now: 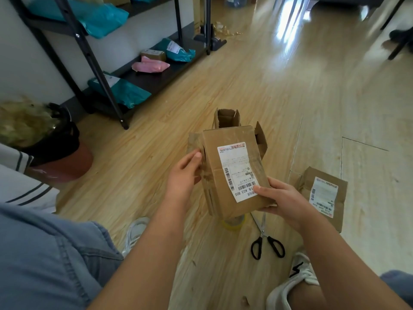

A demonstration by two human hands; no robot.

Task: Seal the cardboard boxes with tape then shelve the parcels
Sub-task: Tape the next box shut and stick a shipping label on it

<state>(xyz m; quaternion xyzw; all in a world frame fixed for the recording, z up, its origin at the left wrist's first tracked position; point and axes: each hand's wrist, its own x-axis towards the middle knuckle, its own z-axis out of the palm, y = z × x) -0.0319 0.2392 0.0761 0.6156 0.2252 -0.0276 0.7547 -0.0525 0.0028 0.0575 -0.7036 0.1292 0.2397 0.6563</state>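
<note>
Both hands raised — left hand [185,173], right hand [279,198] grip cardboard box [232,173].

- We hold the cardboard box [232,173] over the floor [290,97], left hand [183,173] at its left side, right hand [281,202] at its near right corner.
- Under it: tape roll [233,223].
- Right of it: scissors [267,238], second box [324,195].
- Behind it: small open box [228,118]; behind-left, shelf rack [138,79].
</note>
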